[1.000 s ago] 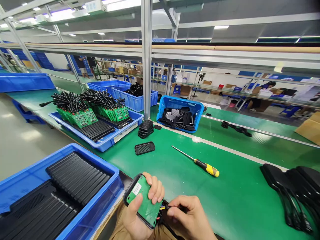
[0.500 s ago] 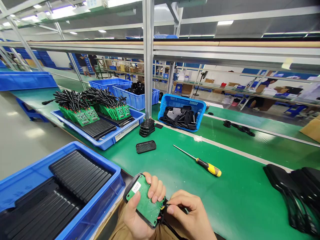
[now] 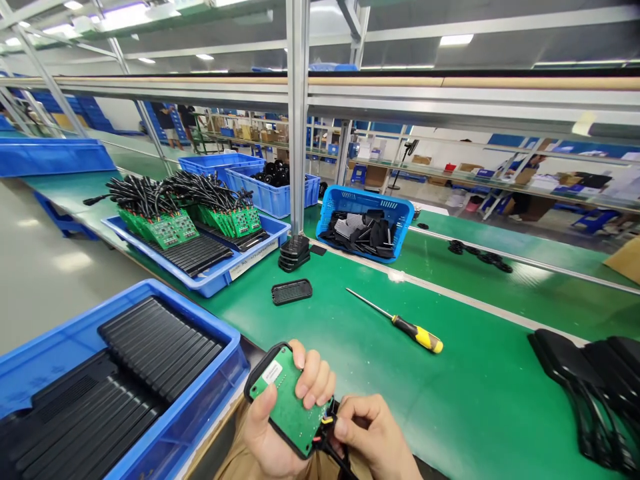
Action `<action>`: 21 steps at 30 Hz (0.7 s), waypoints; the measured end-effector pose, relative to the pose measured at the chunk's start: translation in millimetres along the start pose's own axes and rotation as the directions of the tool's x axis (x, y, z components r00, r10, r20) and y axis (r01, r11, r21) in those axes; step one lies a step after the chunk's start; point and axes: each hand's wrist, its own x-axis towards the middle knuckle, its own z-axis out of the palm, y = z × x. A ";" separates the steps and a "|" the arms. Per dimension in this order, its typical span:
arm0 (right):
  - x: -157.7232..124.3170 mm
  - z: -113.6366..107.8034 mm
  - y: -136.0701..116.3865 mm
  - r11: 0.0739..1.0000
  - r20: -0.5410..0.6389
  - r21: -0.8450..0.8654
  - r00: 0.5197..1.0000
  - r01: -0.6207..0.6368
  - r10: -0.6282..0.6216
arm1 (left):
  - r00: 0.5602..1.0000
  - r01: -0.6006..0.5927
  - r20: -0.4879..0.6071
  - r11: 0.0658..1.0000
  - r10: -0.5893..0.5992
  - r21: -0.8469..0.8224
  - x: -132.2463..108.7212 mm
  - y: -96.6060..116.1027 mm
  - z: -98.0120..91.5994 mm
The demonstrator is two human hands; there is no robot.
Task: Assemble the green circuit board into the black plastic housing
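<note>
left hand (image 3: 274,439) grips a green circuit board (image 3: 295,410); right hand (image 3: 377,433) pinches its wires (image 3: 327,420) between narrowed fingers (image 3: 357,405). a yellow-black screwdriver (image 3: 403,325) lies farther right.

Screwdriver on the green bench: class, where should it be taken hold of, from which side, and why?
The handle of the screwdriver looks best, taken from above and the near right side. It is thicker than the slim shaft and points right and toward the camera, with the tip pointing left and away. The right hand lies nearer.
</note>
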 end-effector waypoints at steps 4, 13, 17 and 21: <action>-0.4 -8.1 9.9 0.993 0.015 -0.104 0.998 0.057 -0.056 | 0.996 0.046 0.068 0.998 -0.049 0.042 1.1 0.9 -0.6; 2.5 -12.7 29.2 0.999 0.003 0.023 0.999 0.033 -0.033 | 0.951 0.257 0.134 0.953 -0.279 0.162 15.6 -2.5 -11.8; 6.1 -16.2 13.7 0.967 0.198 0.251 0.980 -0.043 -0.008 | 0.888 0.442 -0.046 0.877 -0.457 -0.189 37.8 -10.8 -25.0; 7.8 -33.1 -0.4 0.869 0.386 0.448 0.922 -0.211 0.025 | 0.839 0.523 -0.128 0.849 -0.529 -0.076 55.1 -23.1 -36.8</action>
